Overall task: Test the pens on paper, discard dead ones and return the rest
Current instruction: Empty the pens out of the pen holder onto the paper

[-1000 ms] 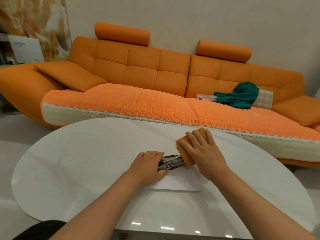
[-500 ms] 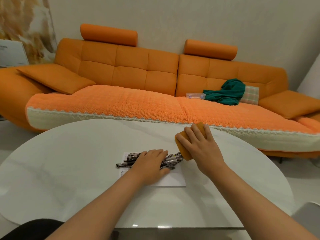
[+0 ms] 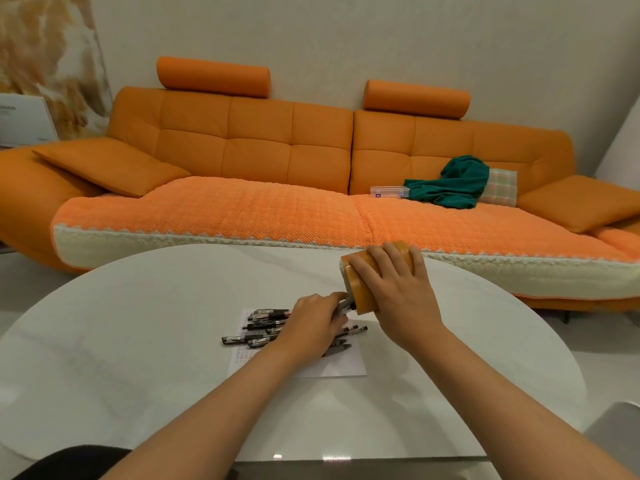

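A big orange sofa (image 3: 242, 161) stands along a pale wall, and in front of it is a round white shiny worktop (image 3: 138, 341). Near the middle of the worktop lies a white sheet of paper (image 3: 332, 367). A pile of black pens with clear barrels (image 3: 258, 327) lies on the paper, and some stick off its edge toward 9 o'clock. The left hand (image 3: 317, 327) rests on top of the pile, with its fingers closed around a few pens. Those pens poke into the open end of an orange box-shaped pen holder (image 3: 360, 289). The holder lies tipped on its side at about 1 o'clock from the paper. The right hand (image 3: 398, 292) is spread over the top of the holder and grips it. Far back on the sofa, at 1 o'clock, a dark green cloth (image 3: 450, 185) lies beside a small clear plastic box (image 3: 388, 192).
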Available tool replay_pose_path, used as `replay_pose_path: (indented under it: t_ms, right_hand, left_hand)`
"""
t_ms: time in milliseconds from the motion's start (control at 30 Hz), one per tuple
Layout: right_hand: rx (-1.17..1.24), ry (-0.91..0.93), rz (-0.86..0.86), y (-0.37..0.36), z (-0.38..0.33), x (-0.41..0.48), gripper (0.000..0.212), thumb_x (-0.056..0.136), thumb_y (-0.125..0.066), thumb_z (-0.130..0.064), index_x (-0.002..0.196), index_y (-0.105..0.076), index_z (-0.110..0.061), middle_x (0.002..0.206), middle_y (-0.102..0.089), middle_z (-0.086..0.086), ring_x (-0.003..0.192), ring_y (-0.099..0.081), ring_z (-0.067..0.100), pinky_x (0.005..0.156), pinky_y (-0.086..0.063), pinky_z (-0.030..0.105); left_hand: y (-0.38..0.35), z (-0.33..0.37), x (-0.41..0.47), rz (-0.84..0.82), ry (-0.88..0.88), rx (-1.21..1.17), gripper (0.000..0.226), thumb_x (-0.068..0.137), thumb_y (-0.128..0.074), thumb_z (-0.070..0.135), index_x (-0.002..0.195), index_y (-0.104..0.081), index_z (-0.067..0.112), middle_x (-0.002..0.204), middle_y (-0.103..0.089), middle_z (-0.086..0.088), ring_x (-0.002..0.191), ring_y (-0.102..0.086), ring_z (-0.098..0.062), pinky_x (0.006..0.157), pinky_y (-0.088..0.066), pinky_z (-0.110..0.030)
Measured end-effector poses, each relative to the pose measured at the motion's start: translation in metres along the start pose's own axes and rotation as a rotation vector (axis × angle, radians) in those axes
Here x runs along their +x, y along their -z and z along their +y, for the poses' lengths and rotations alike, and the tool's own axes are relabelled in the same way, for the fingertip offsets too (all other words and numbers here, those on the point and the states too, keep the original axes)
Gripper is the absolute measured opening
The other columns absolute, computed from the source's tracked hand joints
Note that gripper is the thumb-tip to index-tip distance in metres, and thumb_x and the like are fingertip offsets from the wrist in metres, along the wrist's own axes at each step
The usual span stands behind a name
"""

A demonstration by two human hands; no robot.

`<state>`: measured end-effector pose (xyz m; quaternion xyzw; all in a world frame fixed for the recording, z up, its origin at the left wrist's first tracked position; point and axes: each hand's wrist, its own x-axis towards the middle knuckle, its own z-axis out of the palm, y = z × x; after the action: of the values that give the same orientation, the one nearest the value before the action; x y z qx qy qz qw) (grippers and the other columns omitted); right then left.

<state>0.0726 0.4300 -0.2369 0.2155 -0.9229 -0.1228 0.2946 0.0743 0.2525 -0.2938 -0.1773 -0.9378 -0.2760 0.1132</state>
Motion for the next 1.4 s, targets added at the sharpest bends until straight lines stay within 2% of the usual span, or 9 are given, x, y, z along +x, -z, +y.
replay_pose_path:
  t_ms: [67, 133, 267, 400, 500, 667, 1000, 1267, 1400]
  right_hand:
    - [0.012, -0.004, 0.004, -0.004, -0.002, 0.001, 0.090, 0.068, -0.082, -0.022, 0.146, -0.037, -0.031, 0.149, -0.042, 0.008, 0.139, -0.036, 0.037, 0.114, -0.018, 0.057]
    - [0.012, -0.012, -0.017, -0.008, -0.002, 0.002, 0.091, 0.066, -0.083, -0.021, 0.144, -0.037, -0.030, 0.147, -0.044, 0.008, 0.138, -0.037, 0.037, 0.113, -0.018, 0.057]
    - [-0.017, -0.034, -0.080, -0.017, 0.000, 0.003, 0.093, 0.062, -0.085, -0.022, 0.142, -0.038, -0.030, 0.141, -0.047, 0.009, 0.134, -0.039, 0.037, 0.113, -0.018, 0.057]
    - [-0.048, -0.031, -0.113, -0.019, -0.001, 0.004, 0.091, 0.061, -0.085, -0.022, 0.140, -0.039, -0.029, 0.141, -0.047, 0.010, 0.134, -0.039, 0.038, 0.112, -0.017, 0.058]
    - [-0.085, -0.042, -0.147, -0.015, -0.001, 0.004, 0.088, 0.068, -0.081, -0.024, 0.143, -0.035, -0.028, 0.145, -0.043, 0.011, 0.138, -0.033, 0.039, 0.114, -0.014, 0.059]
    - [-0.090, -0.113, -0.180, -0.015, 0.005, 0.001, 0.089, 0.074, -0.077, -0.024, 0.147, -0.026, -0.029, 0.151, -0.035, 0.012, 0.141, -0.027, 0.039, 0.116, -0.010, 0.060]
    - [0.159, -0.088, 0.027, -0.016, -0.005, 0.003, 0.097, 0.066, -0.084, -0.032, 0.146, -0.030, -0.031, 0.149, -0.040, 0.005, 0.139, -0.034, 0.034, 0.114, -0.022, 0.055]
    - [0.870, -0.276, 0.065, -0.005, -0.021, 0.015, 0.102, 0.059, -0.090, -0.043, 0.143, -0.031, -0.039, 0.135, -0.032, -0.004, 0.126, -0.030, 0.018, 0.097, -0.038, 0.031]
    - [1.086, -0.292, 0.053, -0.003, -0.048, 0.031, 0.098, 0.058, -0.092, -0.040, 0.135, -0.034, -0.050, 0.128, -0.035, -0.012, 0.123, -0.034, 0.016, 0.096, -0.042, 0.031]
  left_hand:
    - [0.003, -0.006, 0.003, 0.024, 0.003, 0.036, 0.008, 0.103, -0.051, 0.026, 0.103, -0.058, 0.024, 0.079, -0.055, 0.006, 0.083, -0.047, -0.023, 0.075, -0.033, -0.036]
    - [0.008, -0.012, 0.004, 0.013, -0.025, 0.166, 0.015, 0.104, -0.047, 0.025, 0.090, -0.052, 0.025, 0.077, -0.048, 0.009, 0.081, -0.041, -0.021, 0.081, -0.037, -0.038]
    - [0.011, -0.030, 0.001, -0.024, -0.021, 0.370, 0.023, 0.106, -0.041, 0.025, 0.118, -0.060, 0.025, 0.100, -0.058, 0.005, 0.098, -0.044, -0.021, 0.095, -0.035, -0.037]
    - [0.007, -0.033, -0.006, -0.112, -0.026, 0.341, 0.042, 0.107, -0.035, 0.032, 0.148, -0.041, 0.025, 0.129, -0.049, -0.001, 0.119, -0.038, -0.024, 0.100, -0.032, -0.037]
    - [0.006, -0.033, -0.007, -0.136, -0.024, 0.352, 0.046, 0.106, -0.033, 0.032, 0.152, -0.034, 0.026, 0.130, -0.042, 0.000, 0.118, -0.035, -0.023, 0.098, -0.033, -0.036]
    - [0.008, -0.031, -0.008, -0.123, 0.035, 0.418, 0.042, 0.102, -0.039, 0.031, 0.141, -0.052, 0.023, 0.123, -0.047, 0.000, 0.115, -0.038, -0.022, 0.096, -0.036, -0.036]
    - [-0.003, -0.017, -0.005, -0.235, 0.026, 0.247, 0.053, 0.104, -0.033, 0.051, 0.152, -0.039, 0.030, 0.157, -0.035, 0.004, 0.144, -0.022, -0.020, 0.116, -0.024, -0.043]
    - [0.043, -0.017, 0.000, 0.116, 0.190, -0.402, 0.043, 0.102, -0.049, 0.020, 0.144, -0.045, 0.030, 0.140, -0.052, 0.008, 0.119, -0.054, -0.012, 0.098, -0.047, -0.033]
    - [0.067, -0.030, -0.006, 0.176, 0.215, -0.578, 0.051, 0.095, -0.055, 0.008, 0.140, -0.048, 0.033, 0.132, -0.057, 0.010, 0.115, -0.058, -0.012, 0.099, -0.051, -0.043]
